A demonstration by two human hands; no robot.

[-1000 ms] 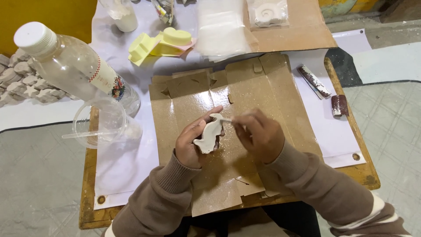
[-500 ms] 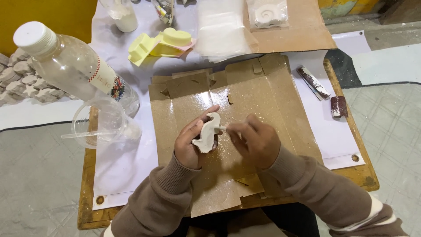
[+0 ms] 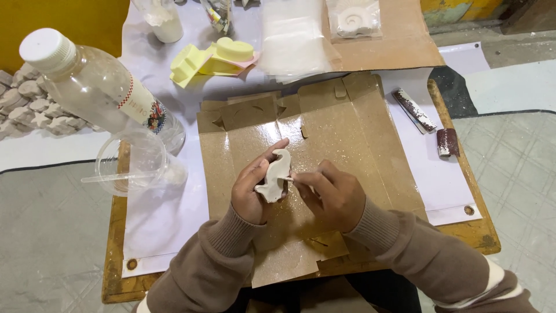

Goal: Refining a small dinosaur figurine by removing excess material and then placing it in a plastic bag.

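Head view looks down on a small white plaster figure point(image 3: 275, 177), curved like an animal shape, held upright above the middle of a flattened brown cardboard box point(image 3: 347, 139). The left hand point(image 3: 252, 194) is closed around the figure's lower part, thumb and fingers wrapped on it. The right hand point(image 3: 333, 194) is pinched narrow at the figure's right edge, fingertips touching it; whether it holds a small tool there cannot be told. The cardboard lies on a white sheet point(image 3: 156, 214) spread over a wooden table point(image 3: 480, 232). To the left of the hands stands a clear plastic cup point(image 3: 136, 162) with a stick across its mouth, and just behind it a clear bottle with a white cap point(image 3: 87, 87) leans. Farther back lie yellow moulds point(image 3: 211, 58), and a white spiral cast point(image 3: 354, 20) rests on brown paper at the top right.
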